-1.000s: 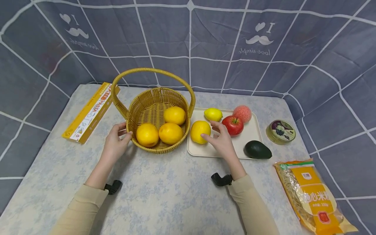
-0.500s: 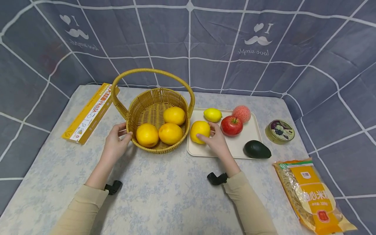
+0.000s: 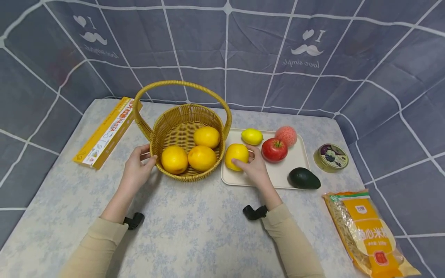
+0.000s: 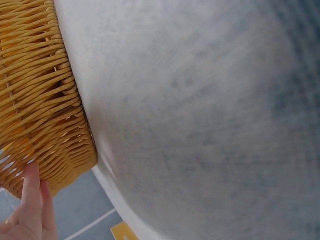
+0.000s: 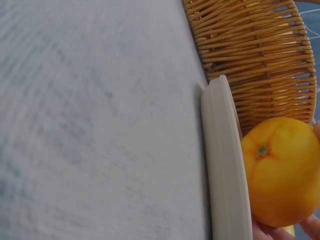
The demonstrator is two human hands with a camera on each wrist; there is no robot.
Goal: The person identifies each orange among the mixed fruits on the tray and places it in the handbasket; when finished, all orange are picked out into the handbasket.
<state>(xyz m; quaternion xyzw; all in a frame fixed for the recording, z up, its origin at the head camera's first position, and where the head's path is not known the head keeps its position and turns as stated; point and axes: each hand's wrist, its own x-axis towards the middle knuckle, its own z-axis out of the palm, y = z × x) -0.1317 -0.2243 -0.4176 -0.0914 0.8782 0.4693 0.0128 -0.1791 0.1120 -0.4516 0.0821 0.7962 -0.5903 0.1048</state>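
A wicker basket [image 3: 189,178] with an arched handle stands left of centre, holding 3 yellow-orange fruits [image 3: 202,158]. At its left side, my left hand [image 3: 136,168] holds the wall, thumb at the rim; the left wrist view shows fingertips [image 4: 31,172] against the outer weave. My right hand [image 3: 256,166] grips an orange [image 3: 236,156] at the left end of a cream tray [image 3: 231,180], thumb across its front and fingers around its right side. In the right wrist view the orange [image 5: 282,170] shows a small green stem spot, close over the tray's edge [image 5: 225,165].
On the tray are a lemon [image 3: 252,136], a red apple [image 3: 274,150], a pink ball-like fruit [image 3: 286,136] and an avocado [image 3: 304,178]. A round tin [image 3: 331,158] and a noodle bag [image 3: 370,233] lie to the right. A pasta box [image 3: 107,133] lies left of the basket.
My right hand has moved left from beside the orange and closed its thumb and fingers on it. My left hand and the basket have stayed in place.
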